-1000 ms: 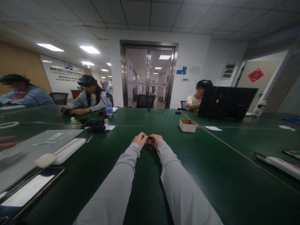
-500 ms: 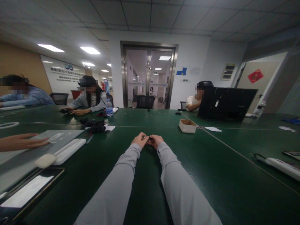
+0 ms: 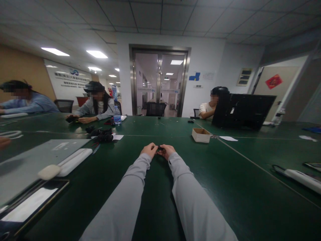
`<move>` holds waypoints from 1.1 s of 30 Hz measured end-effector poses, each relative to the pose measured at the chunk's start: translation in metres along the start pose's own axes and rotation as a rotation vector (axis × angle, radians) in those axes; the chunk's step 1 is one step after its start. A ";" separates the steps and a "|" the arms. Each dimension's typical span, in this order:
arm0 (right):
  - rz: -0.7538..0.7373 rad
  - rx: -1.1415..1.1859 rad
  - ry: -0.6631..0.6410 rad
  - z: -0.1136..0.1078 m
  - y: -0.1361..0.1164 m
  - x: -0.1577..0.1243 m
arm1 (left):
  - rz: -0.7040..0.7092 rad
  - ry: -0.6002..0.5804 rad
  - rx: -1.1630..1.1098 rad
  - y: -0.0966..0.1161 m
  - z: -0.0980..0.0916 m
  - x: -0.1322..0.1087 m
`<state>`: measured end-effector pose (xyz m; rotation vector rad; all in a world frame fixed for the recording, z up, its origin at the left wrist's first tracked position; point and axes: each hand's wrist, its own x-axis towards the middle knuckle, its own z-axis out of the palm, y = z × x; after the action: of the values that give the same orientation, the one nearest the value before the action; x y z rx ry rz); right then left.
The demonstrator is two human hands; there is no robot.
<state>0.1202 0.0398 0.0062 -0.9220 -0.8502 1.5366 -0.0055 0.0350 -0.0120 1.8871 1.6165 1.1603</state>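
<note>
My left hand and my right hand are close together over the middle of the green table. Between their fingertips is a small dark object, too small and too covered by the fingers to name. The fingers of both hands are curled and pinched around it. Grey sleeves cover both of my forearms. Beyond my right hand, farther off, stands an open box with pale sides and a brown inside.
At left lie a phone, a white case, a long white bar and a grey panel. Black gear and a water bottle stand farther back. A monitor is at right. Other people sit around the table.
A nearby person's hand at far left has drawn back off the grey panel toward the frame's edge. My own hands stay in nearly the same place, with only slight finger movement.
</note>
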 end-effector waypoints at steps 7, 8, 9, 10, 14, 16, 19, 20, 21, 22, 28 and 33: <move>0.002 0.004 -0.017 0.002 -0.001 -0.004 | 0.022 -0.061 0.026 -0.002 0.000 0.003; 0.004 0.003 -0.013 0.002 -0.001 -0.005 | 0.015 -0.074 0.020 -0.002 0.000 0.002; 0.005 0.000 -0.008 0.002 -0.002 -0.005 | 0.007 -0.080 0.013 -0.001 0.000 0.002; 0.007 -0.003 -0.004 0.002 -0.002 -0.004 | 0.001 -0.078 0.005 0.000 0.000 0.001; 0.010 -0.014 -0.005 0.001 -0.001 -0.001 | 0.006 -0.024 -0.013 0.001 0.000 -0.001; 0.013 -0.017 -0.005 0.000 -0.001 0.000 | 0.017 -0.014 -0.021 0.003 0.000 -0.002; 0.017 -0.020 -0.007 -0.001 0.000 0.002 | 0.018 -0.017 -0.020 0.005 -0.002 -0.003; 0.017 -0.020 -0.011 -0.002 0.000 0.002 | 0.015 -0.013 -0.014 0.005 -0.003 -0.003; 0.017 -0.020 -0.014 -0.002 0.000 0.002 | 0.013 -0.011 -0.005 0.006 -0.003 -0.004; 0.018 -0.020 -0.014 -0.002 0.000 0.002 | 0.013 -0.008 0.004 0.007 -0.004 -0.004; 0.003 -0.015 -0.014 -0.002 0.000 0.001 | 0.017 -0.044 0.006 0.009 -0.006 -0.005; 0.003 -0.006 0.028 -0.002 -0.001 0.001 | 0.034 -0.050 -0.001 0.005 -0.004 -0.004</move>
<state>0.1218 0.0406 0.0061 -0.9477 -0.8342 1.5206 -0.0057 0.0289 -0.0069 1.9348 1.5630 1.1181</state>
